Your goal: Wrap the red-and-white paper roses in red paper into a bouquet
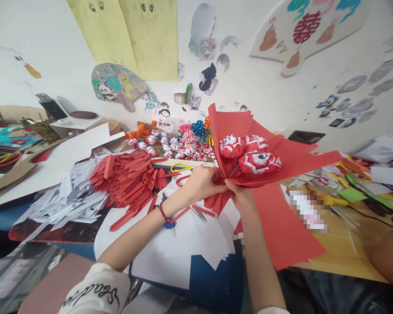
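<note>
Both my hands grip a bouquet at its gathered base, with red wrapping paper (291, 161) fanned out around several red-and-white paper flowers (258, 159). My left hand (205, 181) is closed around the pinched paper from the left side. From below, my right hand (239, 192) presses its fingers on the base, close to the left one; part of its grip is hidden by the paper. Under the bouquet lie white paper sheets (196, 242) and a large red sheet (281, 226). Yellow-handled scissors (180, 168) rest just behind my left hand.
Left of my arms are piles of red paper strips (127, 179) and white paper strips (72, 196). Finished paper flowers (173, 146) stand along the wall. Coloured paper scraps (356, 187) cover the right side, where another person's arm (389, 257) shows.
</note>
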The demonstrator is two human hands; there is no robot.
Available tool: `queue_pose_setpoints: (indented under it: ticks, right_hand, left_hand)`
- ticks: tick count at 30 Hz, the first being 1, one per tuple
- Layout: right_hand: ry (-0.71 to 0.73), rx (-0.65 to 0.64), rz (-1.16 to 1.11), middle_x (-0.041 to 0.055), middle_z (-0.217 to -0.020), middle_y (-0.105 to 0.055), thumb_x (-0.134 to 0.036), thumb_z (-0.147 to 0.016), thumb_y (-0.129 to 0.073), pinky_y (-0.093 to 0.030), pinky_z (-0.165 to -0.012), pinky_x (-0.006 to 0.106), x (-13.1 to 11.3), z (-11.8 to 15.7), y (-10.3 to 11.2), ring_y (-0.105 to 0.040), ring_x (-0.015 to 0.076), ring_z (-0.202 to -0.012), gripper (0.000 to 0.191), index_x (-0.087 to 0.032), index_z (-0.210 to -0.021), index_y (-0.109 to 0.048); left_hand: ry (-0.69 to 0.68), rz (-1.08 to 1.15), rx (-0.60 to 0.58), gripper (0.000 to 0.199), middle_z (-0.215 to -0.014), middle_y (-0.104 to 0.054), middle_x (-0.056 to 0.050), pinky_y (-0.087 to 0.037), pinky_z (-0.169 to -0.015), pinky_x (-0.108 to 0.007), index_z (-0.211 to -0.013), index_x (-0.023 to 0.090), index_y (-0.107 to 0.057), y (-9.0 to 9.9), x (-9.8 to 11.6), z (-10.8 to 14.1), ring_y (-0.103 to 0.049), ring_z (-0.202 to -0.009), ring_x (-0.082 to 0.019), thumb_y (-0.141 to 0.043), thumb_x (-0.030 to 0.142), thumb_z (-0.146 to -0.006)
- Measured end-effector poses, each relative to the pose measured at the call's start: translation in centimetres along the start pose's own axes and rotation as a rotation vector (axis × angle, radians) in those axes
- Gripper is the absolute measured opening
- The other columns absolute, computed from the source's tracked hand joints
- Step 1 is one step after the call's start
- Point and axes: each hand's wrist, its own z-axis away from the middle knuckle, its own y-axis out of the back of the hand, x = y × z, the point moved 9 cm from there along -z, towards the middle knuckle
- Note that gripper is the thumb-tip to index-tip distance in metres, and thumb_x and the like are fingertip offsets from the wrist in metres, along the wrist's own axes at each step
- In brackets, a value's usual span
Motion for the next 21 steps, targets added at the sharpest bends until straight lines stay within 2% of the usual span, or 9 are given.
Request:
queue_pose_setpoints:
  ticks: [4,9,12,17,21]
  right_hand:
    - [0.029,0.032,0.012,0.0022,-0.121,-0.068,-0.036,-0.058,-0.087,-0.046,-0.109,0.051,-0.7,0.2,0.0,-0.06,0.0301,-0.119,0.056,-0.028,-0.11,-0.067]
    - [0.04,0.062,-0.002,0.003,-0.124,-0.066,-0.035,-0.06,-0.086,-0.047,-0.108,0.05,-1.1,0.3,-0.1,-0.059,0.0293,-0.121,0.055,-0.028,-0.11,-0.066]
    - [0.055,0.059,-0.005,0.0041,-0.125,-0.066,-0.037,-0.06,-0.085,-0.047,-0.107,0.05,-1.4,0.3,-0.4,-0.059,0.0296,-0.121,0.053,-0.028,-0.108,-0.066]
    - [0.073,0.043,-0.029,0.0059,-0.123,-0.067,-0.038,-0.06,-0.084,-0.045,-0.109,0.048,-2.1,0.3,-1.2,-0.059,0.0302,-0.121,0.05,-0.026,-0.106,-0.068]
    - [0.079,0.057,-0.038,0.0056,-0.121,-0.068,-0.039,-0.06,-0.084,-0.048,-0.105,0.048,-2.6,0.4,-1.3,-0.06,0.0306,-0.12,0.05,-0.027,-0.106,-0.067]
  left_hand:
    - [-0.046,0.0,0.026,0.022,-0.067,-0.065,-0.001,-0.038,-0.056,-0.023,-0.079,0.017,-0.065,0.4,0.8,0.3,-0.057,-0.057,-0.012,-0.068,0.039,-0.08]
    - [-0.078,-0.034,0.065,0.02,-0.074,-0.066,-0.002,-0.04,-0.06,-0.024,-0.087,0.017,-0.065,0.6,1.4,0.7,-0.059,-0.065,-0.014,-0.065,0.037,-0.084]
    - [-0.079,-0.051,0.121,0.018,-0.08,-0.066,-0.003,-0.044,-0.064,-0.025,-0.089,0.018,-0.064,0.7,1.4,0.9,-0.06,-0.071,-0.016,-0.066,0.035,-0.084]
    - [-0.086,-0.039,0.237,0.017,-0.078,-0.062,-0.003,-0.045,-0.066,-0.026,-0.091,0.018,-0.066,0.9,1.6,1.6,-0.059,-0.073,-0.016,-0.065,0.035,-0.087]
    - [-0.102,-0.009,0.281,0.021,-0.084,-0.064,-0.004,-0.047,-0.07,-0.027,-0.104,0.019,-0.066,1.3,2.4,2.1,-0.06,-0.078,-0.017,-0.065,0.032,-0.088]
